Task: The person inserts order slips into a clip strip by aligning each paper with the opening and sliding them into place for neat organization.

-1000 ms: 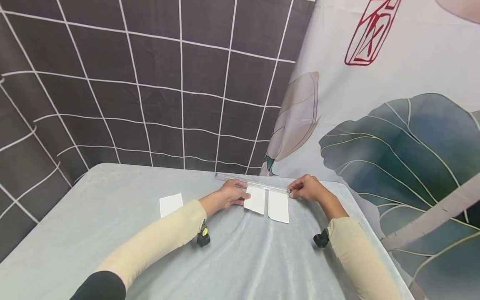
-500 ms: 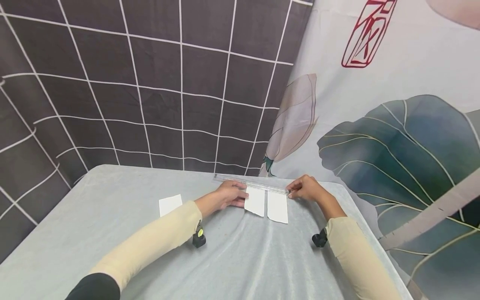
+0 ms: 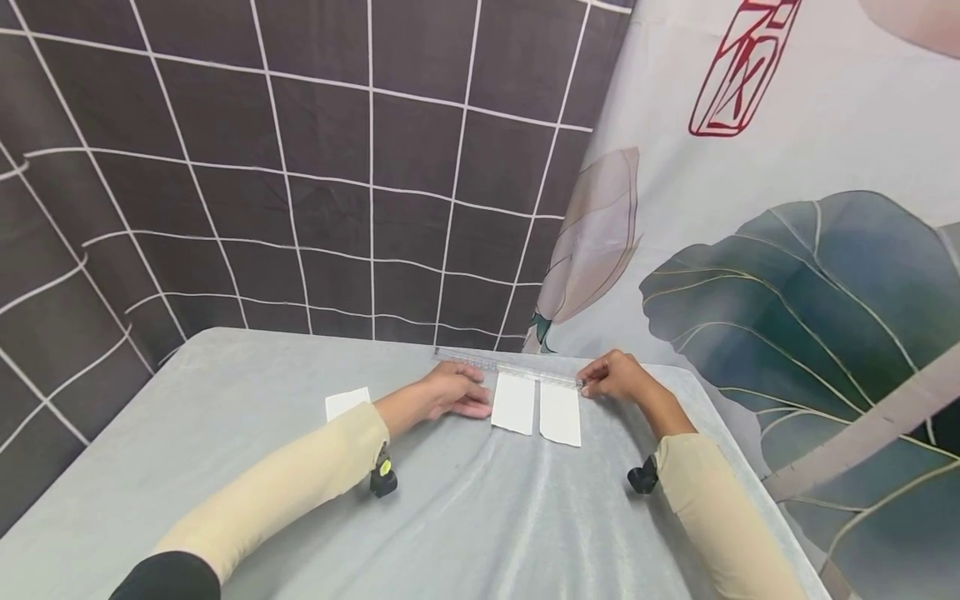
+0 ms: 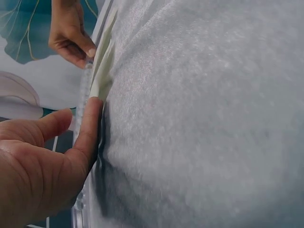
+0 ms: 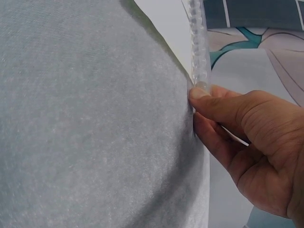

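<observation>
A long clear ruler-like plastic strip [image 3: 467,359] lies along the back of the table, with a beaded look close up. Two white paper pieces with uneven front edges stand against its near side, a left piece [image 3: 513,403] and a right piece [image 3: 560,415]. My left hand [image 3: 452,390] is just left of the left piece, fingers extended; in the left wrist view a fingertip touches or nearly touches the paper edge [image 4: 97,85]. Between thumb and fingers, my right hand [image 5: 256,130] pinches the right end of the strip [image 5: 199,52].
A third white paper piece [image 3: 347,401] lies to the left, partly hidden by my left sleeve. Pale grey cloth covers the table [image 3: 450,517]. Behind it hang a dark grid curtain [image 3: 330,208] and a leaf-printed curtain [image 3: 750,275].
My left hand has drawn back leftward from the left paper piece, and its thumb and fingers have come off it. The right hand has kept its hold on the strip's end.
</observation>
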Available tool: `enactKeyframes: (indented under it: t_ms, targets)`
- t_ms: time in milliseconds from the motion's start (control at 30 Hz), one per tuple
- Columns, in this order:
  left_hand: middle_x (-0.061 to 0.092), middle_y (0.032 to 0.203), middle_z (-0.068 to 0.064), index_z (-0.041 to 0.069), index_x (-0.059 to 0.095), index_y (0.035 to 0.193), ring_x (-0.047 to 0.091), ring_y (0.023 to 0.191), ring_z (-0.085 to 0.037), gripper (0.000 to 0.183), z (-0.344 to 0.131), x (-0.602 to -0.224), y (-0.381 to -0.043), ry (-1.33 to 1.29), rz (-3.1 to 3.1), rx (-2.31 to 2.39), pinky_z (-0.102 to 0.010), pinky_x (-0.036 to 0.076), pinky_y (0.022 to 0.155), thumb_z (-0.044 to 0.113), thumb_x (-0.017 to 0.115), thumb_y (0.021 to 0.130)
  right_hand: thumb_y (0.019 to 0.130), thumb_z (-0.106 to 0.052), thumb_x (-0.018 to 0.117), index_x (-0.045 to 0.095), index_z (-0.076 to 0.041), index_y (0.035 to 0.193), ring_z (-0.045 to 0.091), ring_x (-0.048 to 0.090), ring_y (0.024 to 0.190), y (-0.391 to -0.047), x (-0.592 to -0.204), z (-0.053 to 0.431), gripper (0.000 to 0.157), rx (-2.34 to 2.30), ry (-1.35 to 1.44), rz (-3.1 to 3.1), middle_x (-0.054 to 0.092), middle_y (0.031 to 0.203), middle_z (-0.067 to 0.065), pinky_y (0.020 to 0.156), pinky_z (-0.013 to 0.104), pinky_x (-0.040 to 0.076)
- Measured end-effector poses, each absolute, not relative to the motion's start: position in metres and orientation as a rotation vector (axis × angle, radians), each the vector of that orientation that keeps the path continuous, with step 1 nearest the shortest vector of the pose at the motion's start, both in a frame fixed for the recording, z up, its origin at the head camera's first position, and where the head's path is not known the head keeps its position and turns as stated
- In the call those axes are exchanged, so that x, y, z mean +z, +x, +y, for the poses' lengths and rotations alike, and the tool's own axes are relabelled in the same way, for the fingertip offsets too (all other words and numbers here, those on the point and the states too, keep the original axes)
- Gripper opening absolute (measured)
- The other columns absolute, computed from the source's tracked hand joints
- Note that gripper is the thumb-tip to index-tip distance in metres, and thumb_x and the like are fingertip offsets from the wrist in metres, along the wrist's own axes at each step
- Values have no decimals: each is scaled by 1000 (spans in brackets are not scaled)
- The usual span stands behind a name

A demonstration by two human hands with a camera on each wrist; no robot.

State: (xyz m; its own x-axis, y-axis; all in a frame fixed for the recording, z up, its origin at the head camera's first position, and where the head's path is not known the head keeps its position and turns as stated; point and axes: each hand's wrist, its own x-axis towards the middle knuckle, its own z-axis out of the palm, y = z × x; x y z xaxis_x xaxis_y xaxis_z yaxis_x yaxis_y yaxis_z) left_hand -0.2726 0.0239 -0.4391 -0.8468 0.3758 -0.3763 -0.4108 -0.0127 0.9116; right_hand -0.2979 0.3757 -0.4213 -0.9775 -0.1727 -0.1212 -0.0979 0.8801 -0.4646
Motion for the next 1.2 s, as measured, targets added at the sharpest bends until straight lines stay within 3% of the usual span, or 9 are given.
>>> enactKeyframes:
  t_ms: [133, 300, 467, 1200]
  targets:
    - [73, 110, -19, -12, 53, 151, 83, 82, -25, 50, 14, -441, -271, -34, 1752, 1888, -41, 75, 92, -14, 66, 103, 91, -7, 94, 88, -3, 114, 13, 70, 86, -299, -424, 374, 24, -723, -215, 2872, 87, 101, 8, 73, 22, 56]
    - [75, 120, -24, -12, 53, 153, 84, 86, -26, 52, 2, -439, -270, -22, 1765, 1883, -41, 75, 93, -10, 68, 104, 90, -6, 94, 88, -2, 114, 14, 71, 86, -298, -426, 374, 24, -717, -223, 2879, 87, 101, 10, 73, 23, 58]
    - [74, 115, -22, -12, 51, 155, 85, 89, -26, 52, -7, -439, -270, -20, 1775, 1864, -39, 75, 95, -7, 68, 105, 90, -6, 93, 88, -2, 114, 14, 71, 86, -296, -425, 375, 25, -710, -223, 2878, 87, 101, 10, 73, 24, 59]
    - [71, 118, -20, -17, 41, 158, 83, 90, -24, 58, -48, -436, -249, -13, 1776, 1860, -38, 75, 95, -6, 66, 107, 91, -8, 94, 88, -3, 114, 13, 72, 87, -296, -421, 375, 24, -699, -211, 2892, 88, 102, 9, 74, 23, 58]
